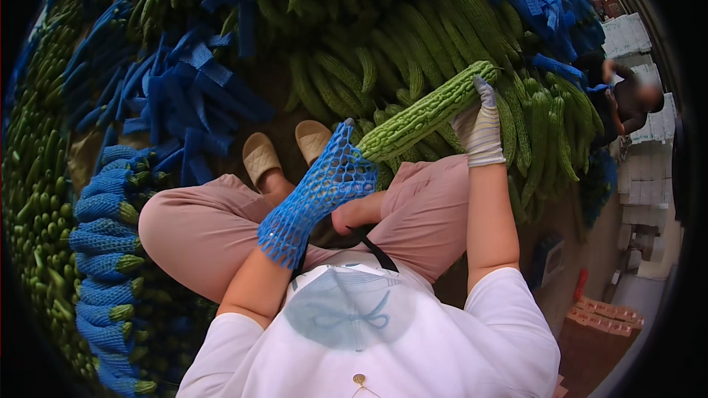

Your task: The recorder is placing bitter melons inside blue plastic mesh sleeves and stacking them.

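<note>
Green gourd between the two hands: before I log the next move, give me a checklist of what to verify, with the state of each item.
1. Right hand on the green gourd: ok, it holds the upper end, thumb near the tip.
2. Blue net sleeve on the left arm: ok, it covers the left hand and part of the forearm.
3. Gourd's lower end at the left hand: ok, it meets the netted hand.
4. Left finger grip: cannot tell, the mesh and the gourd obscure it.
5. Net over the gourd: not ok, most of its length is bare.
</note>
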Demonstrator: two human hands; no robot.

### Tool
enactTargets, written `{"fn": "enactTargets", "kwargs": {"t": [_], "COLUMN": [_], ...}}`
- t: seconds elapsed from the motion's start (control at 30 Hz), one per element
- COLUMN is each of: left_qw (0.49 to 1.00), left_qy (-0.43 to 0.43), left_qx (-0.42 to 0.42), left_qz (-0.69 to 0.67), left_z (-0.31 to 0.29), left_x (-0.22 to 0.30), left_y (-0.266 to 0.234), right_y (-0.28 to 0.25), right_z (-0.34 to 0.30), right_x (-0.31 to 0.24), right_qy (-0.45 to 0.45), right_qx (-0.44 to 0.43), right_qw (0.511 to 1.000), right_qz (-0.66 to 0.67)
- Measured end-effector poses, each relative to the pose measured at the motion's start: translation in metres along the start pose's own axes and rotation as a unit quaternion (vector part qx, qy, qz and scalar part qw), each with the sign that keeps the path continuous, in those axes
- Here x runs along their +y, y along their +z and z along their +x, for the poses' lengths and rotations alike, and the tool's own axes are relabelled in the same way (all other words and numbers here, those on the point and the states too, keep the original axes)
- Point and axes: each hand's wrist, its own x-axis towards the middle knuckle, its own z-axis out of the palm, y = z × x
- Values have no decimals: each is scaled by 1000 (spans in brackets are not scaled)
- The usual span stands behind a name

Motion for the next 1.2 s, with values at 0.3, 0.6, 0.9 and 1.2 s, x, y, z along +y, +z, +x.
{"fn": "enactTargets", "kwargs": {"t": [0.3,0.6,0.9,1.2], "left_qw": [994,939,924,832], "left_qy": [-49,-106,-134,-203], "left_qx": [-76,71,114,132], "left_qz": [-67,-320,-340,-500], "left_z": [-19,-5,-27,-68], "left_x": [-26,-32,11,60], "left_y": [-14,29,31,17], "right_y": [-14,-14,19,-34], "right_z": [-9,-77,-51,17], "right_x": [73,143,131,150], "right_qy": [154,186,-75,-84], "right_qx": [4,-242,-103,-21], "right_qw": [980,952,967,914], "right_qz": [127,-16,-219,-397]}}
